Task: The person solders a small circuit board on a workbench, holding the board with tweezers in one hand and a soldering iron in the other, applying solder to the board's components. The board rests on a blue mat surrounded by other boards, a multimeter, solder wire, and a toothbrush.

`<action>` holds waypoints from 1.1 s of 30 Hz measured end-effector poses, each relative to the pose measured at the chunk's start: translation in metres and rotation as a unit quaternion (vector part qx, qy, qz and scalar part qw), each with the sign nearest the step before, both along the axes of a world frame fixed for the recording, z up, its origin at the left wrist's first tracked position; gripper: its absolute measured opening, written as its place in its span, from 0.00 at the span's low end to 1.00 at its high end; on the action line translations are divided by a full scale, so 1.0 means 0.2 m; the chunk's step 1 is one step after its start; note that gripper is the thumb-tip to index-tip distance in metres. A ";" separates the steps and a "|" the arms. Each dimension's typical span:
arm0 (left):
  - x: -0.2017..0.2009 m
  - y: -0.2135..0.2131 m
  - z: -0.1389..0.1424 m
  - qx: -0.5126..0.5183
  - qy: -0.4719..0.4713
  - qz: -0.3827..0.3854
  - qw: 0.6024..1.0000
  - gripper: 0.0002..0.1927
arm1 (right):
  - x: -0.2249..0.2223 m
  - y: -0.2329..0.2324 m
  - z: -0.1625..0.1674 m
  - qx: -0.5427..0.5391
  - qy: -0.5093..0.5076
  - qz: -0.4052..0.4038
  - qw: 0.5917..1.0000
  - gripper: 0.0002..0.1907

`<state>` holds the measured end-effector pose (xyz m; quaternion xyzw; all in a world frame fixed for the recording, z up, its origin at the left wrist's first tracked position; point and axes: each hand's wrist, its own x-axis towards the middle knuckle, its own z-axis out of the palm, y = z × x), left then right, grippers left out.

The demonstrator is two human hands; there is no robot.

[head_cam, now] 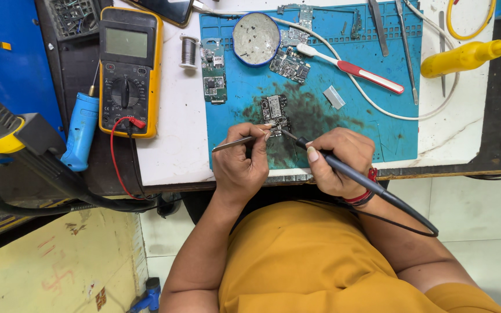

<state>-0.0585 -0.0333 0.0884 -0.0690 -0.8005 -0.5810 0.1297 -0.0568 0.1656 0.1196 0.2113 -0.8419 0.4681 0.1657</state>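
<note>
A small dark circuit board [274,110] lies on the blue work mat [378,124], on a scorched patch. My left hand [240,165] grips metal tweezers [234,143] whose tips reach the board's lower edge. My right hand [336,161] holds a black soldering iron [372,186] like a pen, its tip touching the board beside the tweezer tips. The iron's cable runs off over my right forearm.
Other circuit boards [214,72] [290,64], a round tin [256,38], a red-handled toothbrush [366,73] and tweezers [406,46] sit on the mat. A yellow multimeter [130,69], solder spool [188,51] and blue tool [81,130] lie left; a yellow bottle [465,57] right.
</note>
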 end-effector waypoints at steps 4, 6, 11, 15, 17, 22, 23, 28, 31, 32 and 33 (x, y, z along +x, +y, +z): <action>0.00 0.00 0.00 -0.006 0.005 0.002 1.000 0.08 | 0.00 0.00 0.00 -0.001 0.002 0.002 1.000 0.04; 0.00 0.00 0.00 -0.007 0.005 0.001 1.000 0.08 | 0.00 0.01 0.00 -0.001 0.002 0.003 1.000 0.04; 0.00 0.00 0.00 -0.007 0.005 0.001 1.000 0.08 | 0.00 0.00 -0.01 0.000 0.003 0.001 1.000 0.03; 0.00 0.00 0.00 -0.009 0.004 0.000 1.000 0.08 | 0.00 0.00 0.00 0.003 -0.001 0.005 1.000 0.04; 0.00 0.00 0.00 -0.010 0.005 0.001 1.000 0.08 | 0.00 0.00 0.00 -0.003 0.000 0.004 1.000 0.04; 0.00 0.01 -0.01 -0.009 0.013 0.000 1.000 0.08 | 0.01 0.01 -0.01 0.001 -0.003 0.005 1.000 0.04; 0.00 0.01 -0.01 -0.007 0.012 0.001 1.000 0.08 | 0.01 0.01 -0.01 0.000 0.000 0.005 1.000 0.04; 0.01 0.00 -0.01 -0.008 0.000 -0.002 1.000 0.08 | 0.01 0.01 -0.01 0.000 -0.005 0.004 1.000 0.04; 0.00 0.00 -0.01 -0.008 0.004 -0.001 1.000 0.08 | 0.01 0.00 -0.01 0.004 -0.007 0.004 1.000 0.03; 0.00 0.00 -0.01 -0.008 0.006 0.000 1.000 0.08 | 0.00 0.00 -0.01 0.007 -0.009 0.004 1.000 0.03; 0.00 0.00 -0.01 -0.008 0.007 0.000 1.000 0.08 | 0.00 0.00 -0.01 0.004 -0.008 0.004 1.000 0.03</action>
